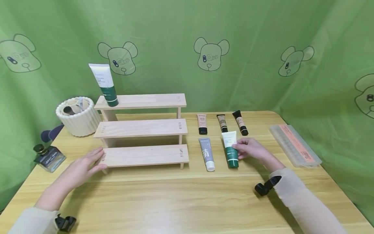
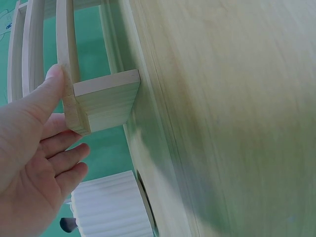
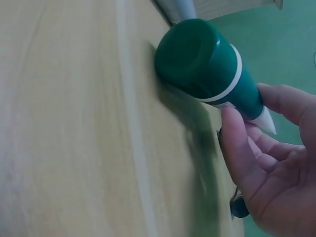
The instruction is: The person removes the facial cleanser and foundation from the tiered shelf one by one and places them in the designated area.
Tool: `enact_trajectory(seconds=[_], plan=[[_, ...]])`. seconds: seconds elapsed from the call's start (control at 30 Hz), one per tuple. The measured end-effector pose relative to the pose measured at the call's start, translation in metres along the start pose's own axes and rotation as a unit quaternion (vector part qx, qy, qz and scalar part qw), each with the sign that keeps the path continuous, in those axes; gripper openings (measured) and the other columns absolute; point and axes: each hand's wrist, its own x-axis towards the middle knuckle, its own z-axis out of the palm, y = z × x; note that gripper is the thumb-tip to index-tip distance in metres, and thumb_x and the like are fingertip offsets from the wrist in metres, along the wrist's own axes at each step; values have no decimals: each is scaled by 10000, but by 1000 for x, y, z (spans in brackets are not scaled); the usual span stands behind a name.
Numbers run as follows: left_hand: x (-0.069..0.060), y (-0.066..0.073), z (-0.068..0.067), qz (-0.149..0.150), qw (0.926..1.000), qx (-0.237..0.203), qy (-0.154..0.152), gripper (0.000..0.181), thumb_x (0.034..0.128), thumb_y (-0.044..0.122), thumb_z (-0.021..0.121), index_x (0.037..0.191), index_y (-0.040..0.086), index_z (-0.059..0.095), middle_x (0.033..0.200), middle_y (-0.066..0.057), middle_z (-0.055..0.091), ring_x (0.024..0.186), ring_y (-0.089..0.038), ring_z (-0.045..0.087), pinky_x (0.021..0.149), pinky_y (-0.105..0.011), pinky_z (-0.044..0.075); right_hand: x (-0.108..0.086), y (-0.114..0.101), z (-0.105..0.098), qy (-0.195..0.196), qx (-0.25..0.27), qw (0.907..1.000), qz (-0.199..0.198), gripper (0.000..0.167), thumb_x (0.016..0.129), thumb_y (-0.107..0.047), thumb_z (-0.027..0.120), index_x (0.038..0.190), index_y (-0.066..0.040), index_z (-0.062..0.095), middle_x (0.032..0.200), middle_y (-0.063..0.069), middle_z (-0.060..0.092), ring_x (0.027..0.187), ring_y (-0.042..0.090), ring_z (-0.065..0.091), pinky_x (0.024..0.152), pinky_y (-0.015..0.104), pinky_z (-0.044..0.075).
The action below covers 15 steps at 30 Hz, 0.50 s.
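Observation:
My right hand (image 1: 248, 149) pinches a green-and-white squeeze tube (image 1: 230, 149) by its side, with the thumb and fingers round it. In the right wrist view the tube (image 3: 207, 64) shows its green cap toward the camera and a shadow on the table. My left hand (image 1: 84, 165) grips the left end of the lowest step of a three-tier wooden rack (image 1: 146, 156); in the left wrist view the thumb lies on the board (image 2: 69, 49) with the index finger against its end. A similar green-and-white tube (image 1: 105, 86) stands on the rack's top step, at the left.
A grey tube (image 1: 206, 154) lies between rack and right hand. Behind lie a BB cream tube (image 1: 202, 123) and two slim tubes (image 1: 222, 123). A clear plastic case (image 1: 295, 145) sits at right. On the left stand a white brush holder (image 1: 80, 120) and a dark glass bottle (image 1: 51, 159).

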Motion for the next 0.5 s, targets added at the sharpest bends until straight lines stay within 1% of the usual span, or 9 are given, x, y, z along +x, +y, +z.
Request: enact_trajectory(seconds=[0.17,0.4,0.5], plan=[[0,1,-1,-8,10000,15,-32,625,871,311,624,1272,-132,441,1339,-312,369,1184,-494,368,958,-610,307,4,3,1,-116,83,9997,214,486,908,-148,573,1186,214,403,772,97,586,642,128,578,619,270,562],[0,1,-1,-2,10000,19,-17,617,869,306,627,1263,-135,451,1333,-315,374,1180,-494,374,956,-608,311,10,7,0,-246,108,9986,456,425,923,-162,557,1143,181,437,742,87,574,598,111,565,570,260,559],[0,2,-1,1,10000,17,-29,614,871,303,626,1263,-135,450,1335,-316,371,1180,-495,373,956,-608,311,13,8,-1,-281,79,9982,529,434,926,-170,556,1158,176,435,765,96,576,608,117,564,568,265,559]])
